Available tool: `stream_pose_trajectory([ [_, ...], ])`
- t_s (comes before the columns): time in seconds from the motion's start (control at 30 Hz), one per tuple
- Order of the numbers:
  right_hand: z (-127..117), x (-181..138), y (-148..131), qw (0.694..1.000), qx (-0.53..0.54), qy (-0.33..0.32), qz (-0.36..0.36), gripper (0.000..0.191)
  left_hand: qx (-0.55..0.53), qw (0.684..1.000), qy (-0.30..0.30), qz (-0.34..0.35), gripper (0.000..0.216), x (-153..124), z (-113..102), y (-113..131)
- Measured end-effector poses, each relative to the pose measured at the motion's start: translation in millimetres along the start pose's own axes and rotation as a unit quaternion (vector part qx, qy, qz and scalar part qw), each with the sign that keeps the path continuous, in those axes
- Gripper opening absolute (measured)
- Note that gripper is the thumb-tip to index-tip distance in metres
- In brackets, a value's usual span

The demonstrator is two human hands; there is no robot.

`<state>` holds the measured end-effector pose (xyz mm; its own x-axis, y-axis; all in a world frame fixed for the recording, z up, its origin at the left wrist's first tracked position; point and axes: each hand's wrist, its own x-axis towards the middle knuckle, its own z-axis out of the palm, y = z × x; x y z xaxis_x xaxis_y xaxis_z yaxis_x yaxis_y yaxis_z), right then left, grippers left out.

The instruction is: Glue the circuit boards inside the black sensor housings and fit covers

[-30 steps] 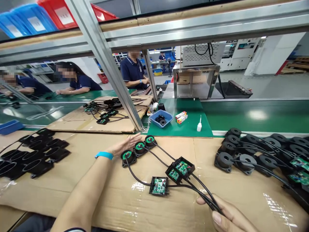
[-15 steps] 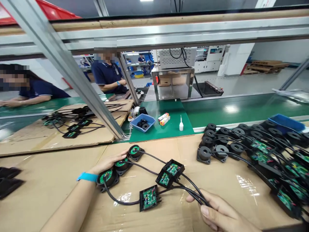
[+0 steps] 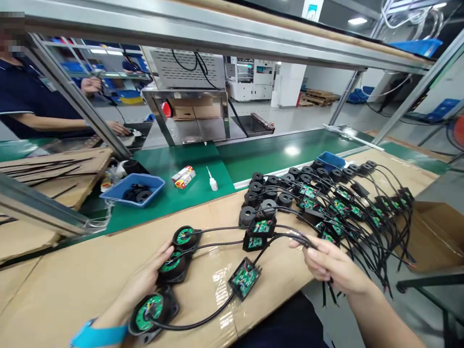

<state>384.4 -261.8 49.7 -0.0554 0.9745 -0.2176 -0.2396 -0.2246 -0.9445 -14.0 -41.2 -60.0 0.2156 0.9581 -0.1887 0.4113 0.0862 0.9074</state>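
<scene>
My left hand (image 3: 145, 280) rests on round black coil housings with green tops (image 3: 184, 237), fingers curled against the middle one (image 3: 171, 266); a third housing (image 3: 149, 309) lies by my wrist with its blue band. Black cables run from them to small open black boxes holding green circuit boards (image 3: 245, 278), (image 3: 260, 227). My right hand (image 3: 331, 266) is closed around the bundle of black cables (image 3: 290, 238), holding them just above the cardboard-covered bench (image 3: 72, 280).
A large heap of similar black coils, boards and cables (image 3: 337, 203) lies to the right. Behind are a green mat with a blue tray (image 3: 132, 188), small boxes (image 3: 183, 176) and a glue bottle (image 3: 212, 181), a conveyor belt and a metal frame post (image 3: 39, 208). Another person works at far left.
The view swung right. My left hand slid over the coil housings toward me, and my right hand lifted the cable bundle up and toward the heap on the right.
</scene>
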Motion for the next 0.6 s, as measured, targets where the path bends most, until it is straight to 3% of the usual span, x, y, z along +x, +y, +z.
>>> stream_pose_trajectory([
  [0.07, -20, -8, -8, 0.998, -0.038, 0.051, -0.002, 0.061, -0.002, 0.999, -0.039, 0.003, 0.079, -6, 25, 7],
  [0.13, -42, -15, -12, 0.992, -0.087, 0.095, 0.002, 0.060, -0.009, 0.997, -0.079, 0.007, 0.080, -13, 36, 12],
  [0.23, -72, -19, -10, 0.966, -0.212, 0.152, 0.004, 0.057, 0.024, 0.973, -0.215, 0.085, 0.100, -29, 22, 10],
  [0.3, -86, -19, -2, 0.906, -0.380, 0.186, -0.025, 0.052, 0.096, 0.936, -0.295, 0.167, 0.137, -42, 3, 3],
  [0.37, -94, -17, 10, 0.816, -0.530, 0.219, -0.066, 0.046, 0.181, 0.916, -0.298, 0.201, 0.152, -57, -10, -5],
  [0.5, -78, -10, 39, 0.676, -0.658, 0.295, -0.152, 0.039, 0.302, 0.913, -0.206, 0.181, 0.129, -82, -3, -13],
  [0.53, -68, -9, 46, 0.646, -0.682, 0.282, -0.194, 0.039, 0.311, 0.915, -0.186, 0.179, 0.126, -86, 3, -12],
  [0.6, -45, -3, 58, 0.610, -0.715, 0.189, -0.284, 0.040, 0.313, 0.919, -0.156, 0.183, 0.123, -92, 18, -7],
])
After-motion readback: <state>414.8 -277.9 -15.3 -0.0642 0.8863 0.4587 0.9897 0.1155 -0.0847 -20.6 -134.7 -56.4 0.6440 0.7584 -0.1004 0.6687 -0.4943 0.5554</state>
